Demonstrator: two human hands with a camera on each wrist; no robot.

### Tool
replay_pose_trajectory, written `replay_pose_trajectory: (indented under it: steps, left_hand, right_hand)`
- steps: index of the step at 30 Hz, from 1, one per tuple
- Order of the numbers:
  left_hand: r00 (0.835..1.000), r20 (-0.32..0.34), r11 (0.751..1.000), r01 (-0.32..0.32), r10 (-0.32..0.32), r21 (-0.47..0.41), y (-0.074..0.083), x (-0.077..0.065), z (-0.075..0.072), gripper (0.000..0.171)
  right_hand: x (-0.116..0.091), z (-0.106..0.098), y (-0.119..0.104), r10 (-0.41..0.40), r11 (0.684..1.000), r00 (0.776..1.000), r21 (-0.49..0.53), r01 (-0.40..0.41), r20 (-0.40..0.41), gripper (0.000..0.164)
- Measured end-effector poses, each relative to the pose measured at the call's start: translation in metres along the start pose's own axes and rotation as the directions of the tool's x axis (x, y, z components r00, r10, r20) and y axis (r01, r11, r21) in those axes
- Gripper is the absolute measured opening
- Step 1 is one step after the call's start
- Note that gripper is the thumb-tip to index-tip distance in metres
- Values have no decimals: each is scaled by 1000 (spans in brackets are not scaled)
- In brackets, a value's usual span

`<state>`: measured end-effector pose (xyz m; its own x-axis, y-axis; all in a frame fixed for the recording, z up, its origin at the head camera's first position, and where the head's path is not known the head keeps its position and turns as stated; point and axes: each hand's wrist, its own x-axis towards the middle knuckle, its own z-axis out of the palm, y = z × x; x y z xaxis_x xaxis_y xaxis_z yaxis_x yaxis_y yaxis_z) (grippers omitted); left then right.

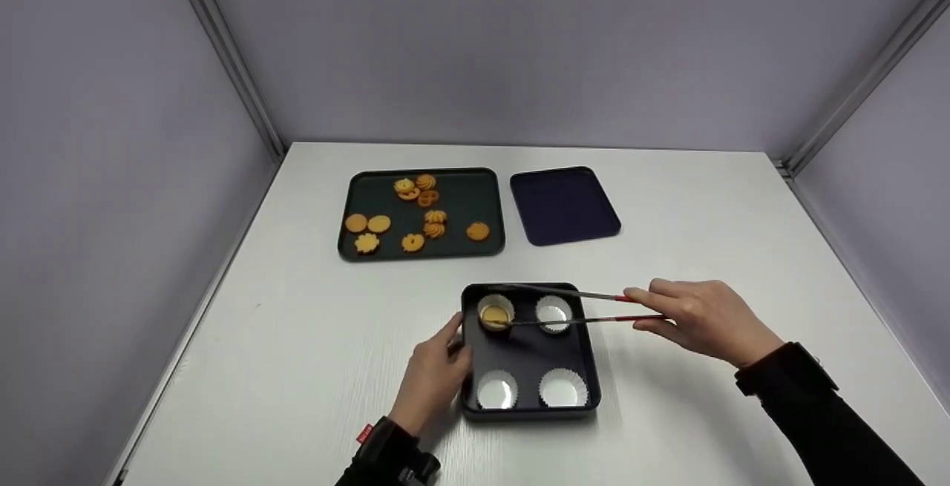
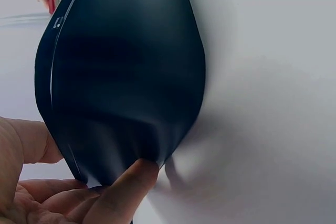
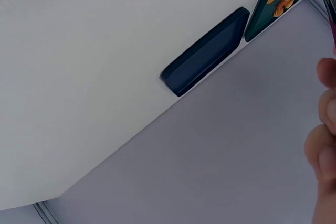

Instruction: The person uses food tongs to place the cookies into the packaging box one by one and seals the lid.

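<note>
A black baking pan (image 1: 531,360) holds several white paper baking cups, one near each corner. My left hand (image 1: 434,371) grips the pan's left side; in the left wrist view its fingers lie against the dark outer wall (image 2: 126,66) and the thumb is by the rim. My right hand (image 1: 701,319) holds a pair of metal chopsticks (image 1: 631,318) with red ends, spread apart over the pan. A round yellow cookie (image 1: 495,314) sits in the far-left paper cup (image 1: 497,298), overlapped by the lower chopstick's tip. The far-right cup (image 1: 553,309) lies beneath the sticks.
Behind the pan, a dark green tray (image 1: 464,193) bears several cookies of different shapes. To its right lies a bare navy tray (image 1: 564,205). Grey partition walls (image 1: 475,48) border the white table (image 1: 319,337) at the back and sides.
</note>
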<state>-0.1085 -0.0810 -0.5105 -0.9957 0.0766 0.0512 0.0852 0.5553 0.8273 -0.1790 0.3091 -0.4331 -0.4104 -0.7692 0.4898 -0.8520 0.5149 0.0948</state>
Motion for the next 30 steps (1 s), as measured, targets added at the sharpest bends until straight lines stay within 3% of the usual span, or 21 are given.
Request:
replay_pose_trajectory:
  steps: [10, 18, 30]
  left_hand:
    - [1000, -3, 1000, -7, 7, -12, 0, -2, 0, 55]
    - [1000, -20, 1000, -15, 15, -9, -1, -1, 1, 55]
    - [1000, -21, 1000, -16, 16, 3, -2, 0, 2, 55]
  right_hand:
    - [2, 5, 2, -20, 999, 995, 45, 24, -97, 36]
    - [9, 7, 3, 18, 995, 990, 98, -4, -140, 37]
    - [27, 20, 8, 239, 970, 954, 79, -228, -179, 49]
